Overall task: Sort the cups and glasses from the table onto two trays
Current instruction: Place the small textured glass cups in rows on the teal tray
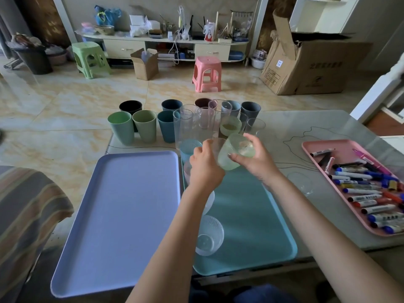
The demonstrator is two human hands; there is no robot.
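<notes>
My right hand [256, 159] grips a pale green textured glass [235, 153], tilted, above the far end of the teal tray [251, 217]. Beside it my left hand [204, 166] curls around a small clear glass [218, 146]. On the teal tray stand a blue glass [189, 147], a pinkish glass [187, 169] partly hidden by my left hand, and a clear dimpled glass [208, 235]. The lavender tray [122, 215] on the left holds nothing. Along the table's far edge stand several coloured plastic cups [145, 126], tall clear glasses [192, 123] and another green glass [230, 125].
A pink tray [314, 145] full of markers lies at the right. A low clear glass [299, 182] stands on the table between it and the teal tray. A striped cushion [28, 204] sits left of the lavender tray, which overhangs the table's front edge.
</notes>
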